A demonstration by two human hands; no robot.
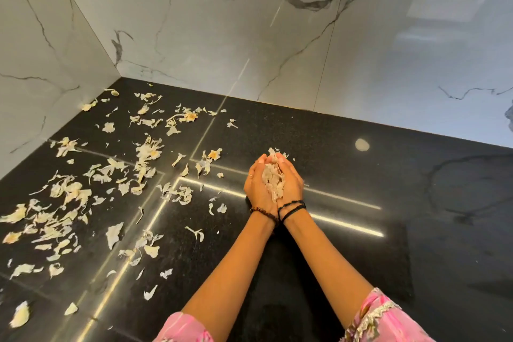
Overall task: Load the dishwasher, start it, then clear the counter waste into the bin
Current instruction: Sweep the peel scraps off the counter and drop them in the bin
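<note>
My left hand (256, 184) and my right hand (291, 179) are cupped together, heels touching, over the black counter (361, 230). Between the palms they hold a pile of pale, papery garlic peels (273, 178), and a few bits stick out past the fingertips. Several more loose peels (83, 197) lie scattered across the left half of the counter, from the corner by the wall down to the front edge. No bin or dishwasher is in view.
White marble-look wall tiles (249, 36) close off the counter at the back and on the left, meeting in a corner. Bright light strips reflect on the glossy counter. A small pale round spot (362, 144) shows at the right rear.
</note>
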